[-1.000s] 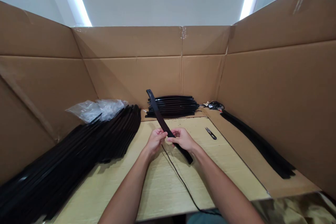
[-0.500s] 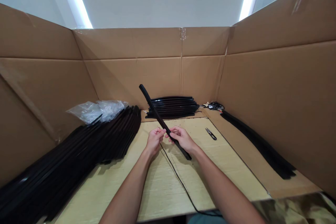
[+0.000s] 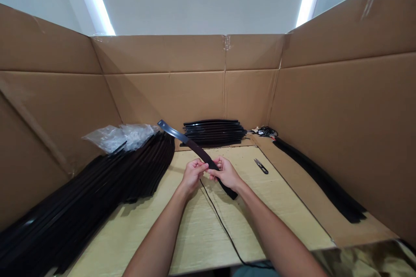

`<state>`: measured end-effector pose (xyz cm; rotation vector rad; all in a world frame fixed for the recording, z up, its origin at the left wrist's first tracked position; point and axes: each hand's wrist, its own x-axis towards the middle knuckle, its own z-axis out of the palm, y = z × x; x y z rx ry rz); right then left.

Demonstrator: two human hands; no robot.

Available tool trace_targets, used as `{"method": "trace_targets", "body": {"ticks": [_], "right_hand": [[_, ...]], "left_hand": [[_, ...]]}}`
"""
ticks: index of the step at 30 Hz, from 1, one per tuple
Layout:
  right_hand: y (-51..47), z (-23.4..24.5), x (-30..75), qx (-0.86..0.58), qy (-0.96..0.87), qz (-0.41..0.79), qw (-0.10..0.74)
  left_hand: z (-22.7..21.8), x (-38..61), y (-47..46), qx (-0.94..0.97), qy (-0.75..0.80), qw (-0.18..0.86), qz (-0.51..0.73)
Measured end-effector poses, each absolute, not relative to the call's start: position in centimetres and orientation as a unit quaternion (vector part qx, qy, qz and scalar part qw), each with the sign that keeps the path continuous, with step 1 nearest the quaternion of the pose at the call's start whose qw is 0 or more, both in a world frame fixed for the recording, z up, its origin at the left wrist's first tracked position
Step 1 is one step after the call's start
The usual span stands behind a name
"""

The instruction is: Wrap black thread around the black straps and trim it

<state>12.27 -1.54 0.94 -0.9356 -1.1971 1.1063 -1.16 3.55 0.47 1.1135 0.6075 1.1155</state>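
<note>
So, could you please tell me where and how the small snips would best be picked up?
Probably by the black handle end, coming down from above and the near right side. The snips lie on the pale board with that end nearer the wearer, while the pointed blades face away to the back left, so this should avoid the tips.

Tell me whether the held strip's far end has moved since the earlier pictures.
Yes: the held strip swung its far end left, toward the plastic bag.
</note>
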Motion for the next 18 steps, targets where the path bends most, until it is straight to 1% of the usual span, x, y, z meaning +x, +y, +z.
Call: {"method": "trace_targets", "body": {"ticks": [7, 18], "right_hand": [[-1.06, 0.89, 12.51, -0.409, -0.521, 0.436, 0.609], [-1.17, 0.78, 12.48, -0.433, -0.505, 0.410, 0.624]], "left_hand": [[0.10, -1.02, 4.06, 0.489, 0.283, 0.646, 0.514], [1.05, -0.96, 3.29, 0.529, 0.265, 0.643, 0.486]]}}
